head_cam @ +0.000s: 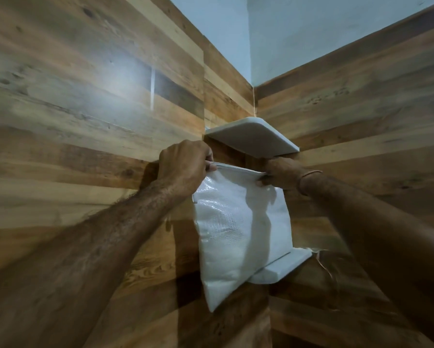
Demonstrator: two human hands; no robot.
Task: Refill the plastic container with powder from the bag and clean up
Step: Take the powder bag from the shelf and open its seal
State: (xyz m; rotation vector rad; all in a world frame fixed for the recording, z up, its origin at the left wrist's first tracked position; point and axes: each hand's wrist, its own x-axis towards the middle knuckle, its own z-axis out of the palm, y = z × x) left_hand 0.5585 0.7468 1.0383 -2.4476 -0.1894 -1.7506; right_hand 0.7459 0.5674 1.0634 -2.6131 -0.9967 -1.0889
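While the white woven bag (238,229) is gripped only by its top edge, its whole weight hangs from two pinches: the left hand (183,167) is closed on the upper left corner and the right hand (281,173) is closed on the upper right corner, with the mouth drawn flat between them. Powder is judged to sit low in the bag, since the bottom bulges, so a slip at either corner could let the mouth sag and spill, or drop the bag altogether. Just below the right hand, the lower corner shelf (281,268) is met by the bag's lower right side; whether it is rested on or only brushed cannot be told, and a snag there could tip it. Directly above both hands, the upper corner shelf (253,136) limits how far the bag can be lifted. Wood-patterned walls (85,101) close in on both sides. No plastic container is seen.
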